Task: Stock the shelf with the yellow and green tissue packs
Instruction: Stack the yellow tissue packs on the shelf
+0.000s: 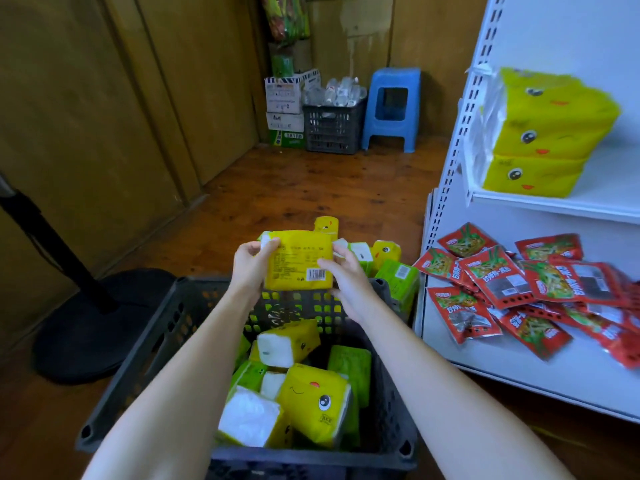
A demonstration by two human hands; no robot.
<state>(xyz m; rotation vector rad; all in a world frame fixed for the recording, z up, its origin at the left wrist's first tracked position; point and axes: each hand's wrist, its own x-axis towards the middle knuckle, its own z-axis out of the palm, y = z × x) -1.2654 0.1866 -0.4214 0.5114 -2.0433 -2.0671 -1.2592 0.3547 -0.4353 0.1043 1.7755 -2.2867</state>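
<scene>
Above the far rim of a dark plastic crate (145, 344) I hold a yellow tissue pack (298, 259), its printed back and barcode facing me. My left hand (251, 268) grips its left end and my right hand (346, 282) grips its right side. Several yellow and green tissue packs (311, 400) lie jumbled inside the crate. More packs (388, 268) lie on the floor behind the crate. Three yellow packs (543, 133) are stacked on the upper board of the white shelf (554, 206) at right.
Several red snack packets (519, 285) are strewn over the shelf's lower board (540, 372). A black fan base (104, 323) and pole stand at left. At the back wall are cardboard boxes (285, 102), a grey crate of bottles (334, 126) and a blue stool (393, 109).
</scene>
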